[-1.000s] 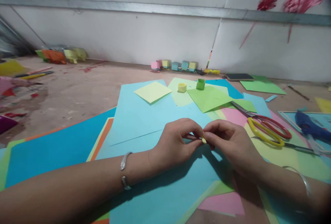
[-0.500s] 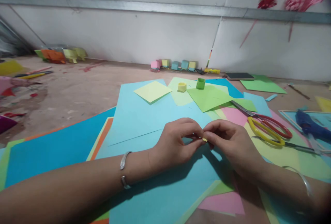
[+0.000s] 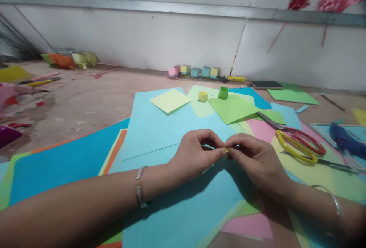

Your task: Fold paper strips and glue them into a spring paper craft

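Note:
My left hand point(image 3: 194, 154) and my right hand point(image 3: 254, 158) meet fingertip to fingertip over a light blue paper sheet point(image 3: 171, 133). Both pinch a tiny yellow paper piece point(image 3: 225, 150) between thumbs and forefingers. Most of the piece is hidden by the fingers. Each wrist wears a silver bangle. Further back stand a small yellow paper ring point(image 3: 202, 96) and a small green paper box point(image 3: 223, 92) on the pale green sheets.
Red and yellow scissors point(image 3: 297, 143) lie right of my hands, a blue glue gun point(image 3: 344, 139) beyond them. Coloured paper sheets cover the table. A row of small paper cubes point(image 3: 196, 71) lines the wall, and folded paper shapes point(image 3: 68, 59) sit back left.
Both hands have stayed pinched together on the yellow piece, with the fingers shifting slightly. The view has drifted a little.

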